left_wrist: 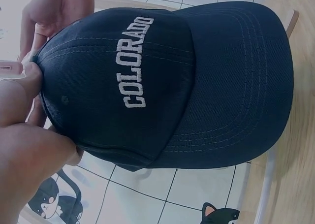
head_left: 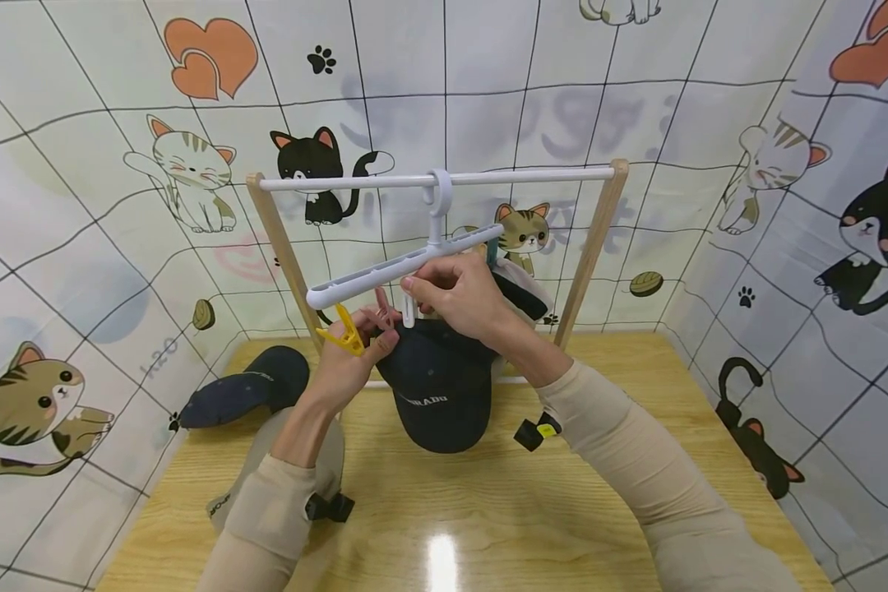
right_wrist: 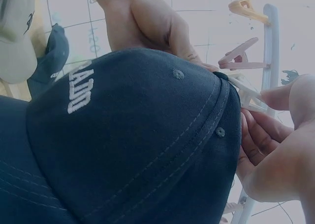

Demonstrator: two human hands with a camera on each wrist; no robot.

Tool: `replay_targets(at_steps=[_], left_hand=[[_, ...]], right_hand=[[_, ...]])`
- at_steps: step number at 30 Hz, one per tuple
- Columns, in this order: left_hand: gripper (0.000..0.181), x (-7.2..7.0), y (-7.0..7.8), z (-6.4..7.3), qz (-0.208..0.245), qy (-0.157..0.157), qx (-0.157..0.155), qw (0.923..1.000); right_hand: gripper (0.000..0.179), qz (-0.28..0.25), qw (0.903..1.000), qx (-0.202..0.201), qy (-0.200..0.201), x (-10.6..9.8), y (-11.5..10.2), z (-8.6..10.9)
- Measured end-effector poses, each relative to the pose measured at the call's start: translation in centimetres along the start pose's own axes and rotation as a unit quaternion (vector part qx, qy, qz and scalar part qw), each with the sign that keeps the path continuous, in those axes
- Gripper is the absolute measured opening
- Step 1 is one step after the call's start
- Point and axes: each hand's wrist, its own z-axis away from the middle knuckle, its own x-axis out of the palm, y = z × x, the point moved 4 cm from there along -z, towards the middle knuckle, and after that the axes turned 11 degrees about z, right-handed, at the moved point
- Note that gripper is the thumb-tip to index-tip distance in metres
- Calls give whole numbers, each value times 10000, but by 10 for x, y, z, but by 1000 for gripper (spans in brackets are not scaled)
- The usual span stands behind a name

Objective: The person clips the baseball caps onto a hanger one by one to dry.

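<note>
A dark navy cap (head_left: 444,395) with COLORADO lettering hangs brim down under a white clip hanger (head_left: 363,278). My left hand (head_left: 348,362) grips its crown edge, thumb on the near side, close below a yellow clip (head_left: 350,330) and a pink clip (head_left: 382,311). With thumb and fingers, my right hand (head_left: 462,296) pinches a white clip (right_wrist: 248,93) right at the button on the cap's top. Behind that hand, partly hidden, another cap (head_left: 525,296) in white and black hangs near a teal clip (head_left: 492,251).
The hanger hooks over the white bar (head_left: 340,182) of a rack with wooden posts (head_left: 588,247). On the wooden table (head_left: 548,510), a dark cap (head_left: 247,386) and a beige cap (head_left: 329,452) lie at left, the beige one partly behind my left forearm. Cat-print sheeting (head_left: 400,66) surrounds the table.
</note>
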Motion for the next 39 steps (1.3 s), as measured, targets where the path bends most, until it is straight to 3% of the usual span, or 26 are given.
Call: replay_targets(at_steps=[6, 14, 19, 29, 39], left_hand=[[3, -1, -3, -3, 20, 9, -55, 10000], [7, -2, -1, -9, -46, 72, -84, 9999], [25, -3, 0, -11, -164, 67, -136, 9998], [15, -4, 4, -16, -54, 33, 39, 10000], [23, -8, -1, -16, 114, -14, -94, 9999]], right_hand=[[18, 24, 10000, -70, 41, 0, -1, 0], [18, 94, 9997, -205, 71, 0, -1, 0], [18, 90, 9996, -244, 67, 1, 0, 0], [18, 89, 9997, -223, 45, 1, -1, -1], [18, 352, 9989, -246, -168, 2, -2, 0]])
